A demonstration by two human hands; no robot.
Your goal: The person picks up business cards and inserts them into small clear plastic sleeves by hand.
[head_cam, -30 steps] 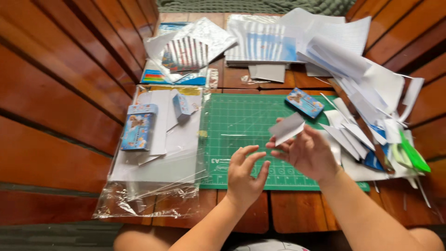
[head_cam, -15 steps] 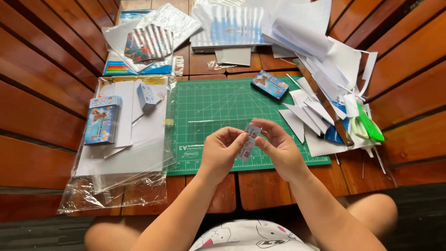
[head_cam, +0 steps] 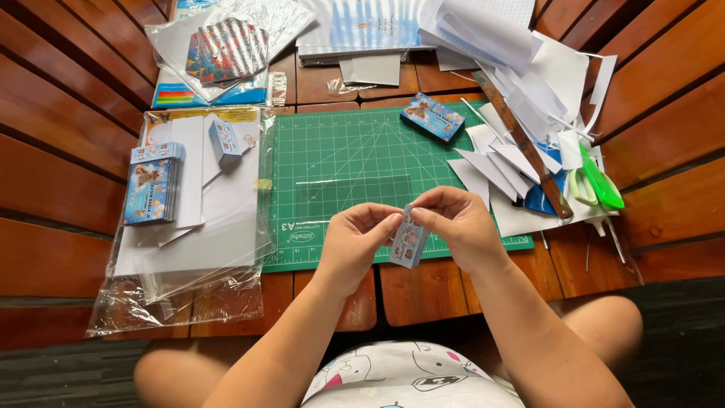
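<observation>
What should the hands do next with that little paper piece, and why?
Probably press its fold flat with the fingertips. Both the left hand and the right hand pinch the small printed paper piece above the near edge of the green cutting mat, and it looks only half folded, unlike the finished small box lying on the mat.

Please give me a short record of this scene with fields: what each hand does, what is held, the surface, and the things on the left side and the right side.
left hand: left hand pinches the small paper piece at its left edge
right hand: right hand pinches the same piece from the right
held thing: small printed folded paper, above the mat's near edge
surface: green cutting mat on a wooden slat table
left side: stack of blue cards on white sheets in a clear plastic bag
right side: white paper scraps, green scissors, wooden ruler
</observation>
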